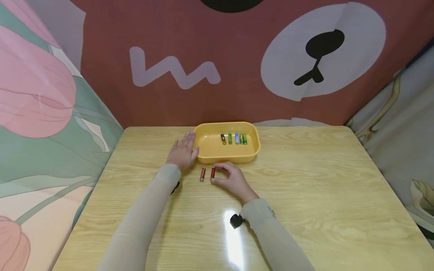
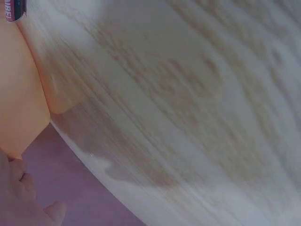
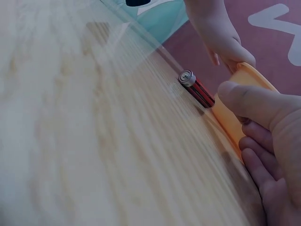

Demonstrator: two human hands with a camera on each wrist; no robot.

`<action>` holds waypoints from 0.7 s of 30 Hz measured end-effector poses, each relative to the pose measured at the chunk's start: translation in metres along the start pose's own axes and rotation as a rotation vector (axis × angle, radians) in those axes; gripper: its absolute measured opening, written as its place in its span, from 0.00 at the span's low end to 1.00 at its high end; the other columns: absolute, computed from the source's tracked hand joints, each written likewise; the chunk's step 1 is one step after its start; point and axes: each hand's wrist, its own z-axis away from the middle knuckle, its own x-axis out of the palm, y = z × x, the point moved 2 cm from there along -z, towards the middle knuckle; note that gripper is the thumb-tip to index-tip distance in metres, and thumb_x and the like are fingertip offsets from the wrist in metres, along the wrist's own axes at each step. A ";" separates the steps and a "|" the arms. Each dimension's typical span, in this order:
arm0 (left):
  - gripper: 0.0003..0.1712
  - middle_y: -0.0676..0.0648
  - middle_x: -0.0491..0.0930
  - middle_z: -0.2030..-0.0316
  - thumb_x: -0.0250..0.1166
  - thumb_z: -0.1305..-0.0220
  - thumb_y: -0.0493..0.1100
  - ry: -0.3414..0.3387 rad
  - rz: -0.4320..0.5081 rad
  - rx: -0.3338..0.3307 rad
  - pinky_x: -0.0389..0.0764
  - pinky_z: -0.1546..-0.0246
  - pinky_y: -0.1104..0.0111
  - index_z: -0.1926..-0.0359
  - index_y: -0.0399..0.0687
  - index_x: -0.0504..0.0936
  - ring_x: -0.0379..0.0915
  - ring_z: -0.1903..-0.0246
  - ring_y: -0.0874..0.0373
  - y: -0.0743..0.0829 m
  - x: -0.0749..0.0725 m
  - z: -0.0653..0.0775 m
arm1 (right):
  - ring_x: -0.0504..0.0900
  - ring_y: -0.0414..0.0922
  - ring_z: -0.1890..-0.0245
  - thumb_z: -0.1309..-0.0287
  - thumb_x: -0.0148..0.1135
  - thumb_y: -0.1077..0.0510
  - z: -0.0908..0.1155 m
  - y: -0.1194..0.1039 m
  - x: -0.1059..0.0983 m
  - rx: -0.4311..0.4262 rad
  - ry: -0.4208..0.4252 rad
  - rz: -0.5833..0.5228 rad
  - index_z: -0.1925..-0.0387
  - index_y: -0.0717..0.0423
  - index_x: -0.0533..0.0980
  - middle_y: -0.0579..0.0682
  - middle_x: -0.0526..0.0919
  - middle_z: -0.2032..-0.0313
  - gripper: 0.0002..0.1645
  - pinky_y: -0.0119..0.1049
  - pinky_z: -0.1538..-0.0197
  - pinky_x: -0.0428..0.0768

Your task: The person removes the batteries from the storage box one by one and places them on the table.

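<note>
With thumb and fingertips, my right hand (image 1: 232,178) pinches a red battery (image 1: 213,172) by its two ends, just in front of the yellow tray (image 1: 225,159). Another red battery (image 1: 202,174) lies on the table to its left; it shows as a red and black battery (image 3: 200,92) in the right wrist view, where my thumb hides most of the pinched one. My left hand (image 1: 183,151) rests against the tray's left side, fingers stretched out. Inside the tray several batteries (image 1: 237,139) stand in a row: green, blue, and one black and gold.
The wood-grain table (image 1: 322,188) runs up to a brown cloth backdrop (image 1: 237,101) just behind the tray. A black wrist camera (image 1: 236,221) sits by the right cuff. Patterned cloths (image 1: 44,150) hang along both sides.
</note>
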 end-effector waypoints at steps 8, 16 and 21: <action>0.38 0.45 0.42 0.19 0.38 0.19 0.56 0.007 0.012 -0.001 0.47 0.25 0.43 0.18 0.43 0.42 0.35 0.21 0.51 -0.002 0.004 0.001 | 0.79 0.47 0.42 0.52 0.81 0.55 0.001 -0.002 0.004 -0.009 0.005 0.117 0.44 0.53 0.82 0.47 0.82 0.47 0.31 0.44 0.33 0.72; 0.38 0.45 0.44 0.19 0.39 0.19 0.55 0.022 0.026 -0.001 0.48 0.24 0.44 0.18 0.44 0.44 0.36 0.21 0.51 -0.002 0.001 0.000 | 0.78 0.49 0.41 0.51 0.81 0.55 -0.001 -0.005 0.008 -0.057 -0.007 0.217 0.44 0.55 0.82 0.50 0.82 0.45 0.31 0.47 0.33 0.71; 0.38 0.45 0.42 0.19 0.38 0.19 0.56 0.012 0.026 0.000 0.46 0.24 0.44 0.18 0.43 0.43 0.35 0.21 0.51 -0.002 0.000 0.001 | 0.77 0.50 0.41 0.51 0.81 0.55 -0.002 -0.006 0.010 -0.080 -0.013 0.271 0.44 0.54 0.82 0.51 0.83 0.45 0.31 0.48 0.33 0.71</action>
